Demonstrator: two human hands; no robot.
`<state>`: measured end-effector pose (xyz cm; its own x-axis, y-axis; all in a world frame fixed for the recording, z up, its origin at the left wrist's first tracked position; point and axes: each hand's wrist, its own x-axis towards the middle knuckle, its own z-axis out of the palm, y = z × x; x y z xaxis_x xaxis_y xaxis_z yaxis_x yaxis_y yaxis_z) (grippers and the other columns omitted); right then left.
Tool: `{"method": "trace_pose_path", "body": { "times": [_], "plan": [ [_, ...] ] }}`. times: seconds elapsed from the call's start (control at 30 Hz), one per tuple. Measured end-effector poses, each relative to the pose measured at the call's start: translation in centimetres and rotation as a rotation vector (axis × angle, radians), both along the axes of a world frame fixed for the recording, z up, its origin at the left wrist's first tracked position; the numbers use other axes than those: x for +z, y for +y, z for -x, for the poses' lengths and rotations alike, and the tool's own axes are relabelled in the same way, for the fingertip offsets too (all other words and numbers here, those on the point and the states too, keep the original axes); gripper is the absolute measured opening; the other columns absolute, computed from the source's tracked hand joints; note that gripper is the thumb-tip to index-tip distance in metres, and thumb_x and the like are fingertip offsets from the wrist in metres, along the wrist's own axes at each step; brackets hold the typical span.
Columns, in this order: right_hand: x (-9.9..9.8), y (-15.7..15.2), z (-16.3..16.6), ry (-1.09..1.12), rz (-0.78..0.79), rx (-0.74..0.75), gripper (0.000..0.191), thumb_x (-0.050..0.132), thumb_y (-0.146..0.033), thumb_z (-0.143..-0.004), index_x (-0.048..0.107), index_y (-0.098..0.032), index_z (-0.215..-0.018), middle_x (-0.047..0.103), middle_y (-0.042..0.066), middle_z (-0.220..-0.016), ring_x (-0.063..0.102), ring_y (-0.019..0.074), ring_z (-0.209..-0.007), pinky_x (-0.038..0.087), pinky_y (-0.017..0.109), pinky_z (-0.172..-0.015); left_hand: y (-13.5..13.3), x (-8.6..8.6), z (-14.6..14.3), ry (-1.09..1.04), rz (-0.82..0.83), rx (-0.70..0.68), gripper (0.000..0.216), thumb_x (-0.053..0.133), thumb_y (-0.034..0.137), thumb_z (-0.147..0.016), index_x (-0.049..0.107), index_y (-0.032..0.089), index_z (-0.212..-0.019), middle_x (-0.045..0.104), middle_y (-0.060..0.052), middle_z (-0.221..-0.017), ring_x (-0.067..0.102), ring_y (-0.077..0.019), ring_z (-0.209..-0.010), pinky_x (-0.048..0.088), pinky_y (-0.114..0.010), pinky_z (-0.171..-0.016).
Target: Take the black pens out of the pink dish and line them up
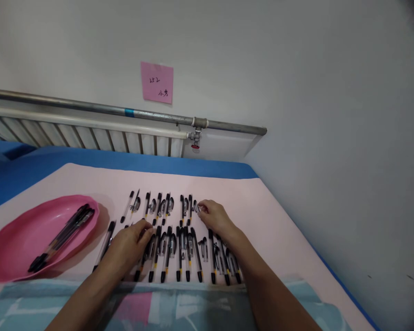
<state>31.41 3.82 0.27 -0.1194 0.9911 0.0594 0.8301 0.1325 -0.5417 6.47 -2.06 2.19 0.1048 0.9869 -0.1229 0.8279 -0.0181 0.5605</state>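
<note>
Two rows of black pens with clear barrels lie on the pink sheet, their caps off beside them. My right hand (215,217) is at the right end of the far row, its fingertips pinched on a small black pen cap (196,206). Just left of that cap lies an uncapped pen (189,209). My left hand (133,241) rests over the left part of the near row, fingers curled with thumb and index close together. Whatever may be between them is hidden. Close by its fingertips are a pen (155,257) and a loose cap (163,243).
On the left a pink oval dish (17,234) holds several capped pens (65,234). Behind the pink sheet (227,184) runs a blue edge, then a white radiator (113,138) and a metal pipe (89,107). A pink note (158,82) is stuck to the wall. Patterned teal fabric (186,308) lies in front.
</note>
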Motion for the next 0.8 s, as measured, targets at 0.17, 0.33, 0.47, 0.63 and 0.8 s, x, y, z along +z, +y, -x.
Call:
{"method": "trace_pose_path", "body": {
  "times": [0.17,0.33,0.47,0.63,0.8],
  "plan": [
    [-0.38,-0.02,-0.03,-0.007,-0.012,0.010,0.024,0.050,-0.013,-0.071,0.061,-0.020,-0.092,0.063,0.001,-0.078,0.055,0.0140,-0.073,0.037,0.022,-0.064,-0.16,0.28,-0.09,-0.001,0.011,0.004,0.027,0.036,0.036,-0.082,0.058,0.021,-0.087,0.067,-0.004,-0.080,0.060,-0.0197,-0.077,0.039,-0.026,-0.066],
    [-0.62,-0.07,0.10,-0.011,-0.041,0.004,0.020,0.049,-0.017,-0.074,0.061,-0.021,-0.090,0.064,0.001,-0.078,0.056,0.0144,-0.073,0.038,0.022,-0.064,-0.03,0.15,-0.08,0.012,0.011,0.006,0.027,0.036,0.036,-0.082,0.058,0.021,-0.087,0.067,-0.003,-0.078,0.060,-0.0191,-0.074,0.038,-0.025,-0.063],
    [-0.53,-0.19,0.14,-0.011,-0.068,0.029,0.021,0.048,-0.015,-0.074,0.061,-0.020,-0.090,0.065,0.003,-0.087,0.057,0.0152,-0.081,0.039,0.023,-0.072,-0.04,0.14,-0.06,-0.009,0.006,-0.006,0.027,0.036,0.036,-0.082,0.058,0.021,-0.087,0.067,-0.003,-0.079,0.060,-0.0194,-0.075,0.038,-0.026,-0.064],
    [-0.43,-0.27,0.12,-0.016,-0.090,0.069,0.025,0.047,-0.013,-0.074,0.061,-0.019,-0.094,0.064,0.005,-0.098,0.056,0.0161,-0.091,0.039,0.026,-0.081,-0.21,0.34,-0.18,-0.010,0.000,-0.007,0.028,0.036,0.037,-0.082,0.058,0.020,-0.087,0.067,-0.005,-0.080,0.060,-0.0207,-0.076,0.038,-0.026,-0.064],
    [-0.70,-0.07,-0.06,-0.031,-0.112,0.060,0.025,0.048,-0.014,-0.074,0.061,-0.019,-0.094,0.064,0.005,-0.096,0.057,0.0163,-0.088,0.041,0.026,-0.079,-0.09,0.39,-0.07,-0.030,-0.034,-0.003,0.025,0.037,0.035,-0.082,0.057,0.021,-0.083,0.066,-0.003,-0.077,0.060,-0.0185,-0.074,0.037,-0.024,-0.063]
  ]
}}
